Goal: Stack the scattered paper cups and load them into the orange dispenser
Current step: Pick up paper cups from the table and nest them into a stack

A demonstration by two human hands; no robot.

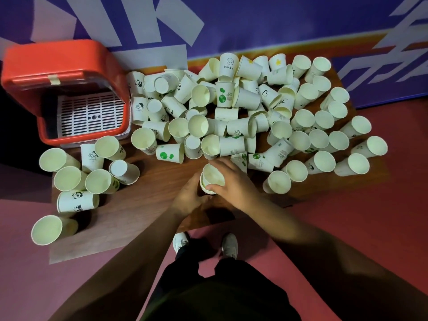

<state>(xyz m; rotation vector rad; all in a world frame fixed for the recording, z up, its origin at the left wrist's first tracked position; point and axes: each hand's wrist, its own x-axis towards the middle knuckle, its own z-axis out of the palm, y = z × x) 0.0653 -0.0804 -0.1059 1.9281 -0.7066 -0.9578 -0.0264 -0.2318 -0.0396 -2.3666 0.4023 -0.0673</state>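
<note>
A short stack of white paper cups (212, 177) stands mouth-up near the front middle of the wooden table (143, 200). My left hand (188, 200) wraps its lower left side. My right hand (231, 179) grips its right side and rim. Many more paper cups (231, 112) lie scattered across the table, some upright, some on their sides, several printed with pandas or green plants. The orange dispenser (67, 66) sits at the table's back left, with a white slotted grille (91, 115) showing in its opening.
A smaller group of cups (85, 179) stands at the front left, one cup (49, 229) near the table's corner. A purple wall with white lettering (254, 19) backs the table. Below the front edge are my shoes (229, 245) on a red floor.
</note>
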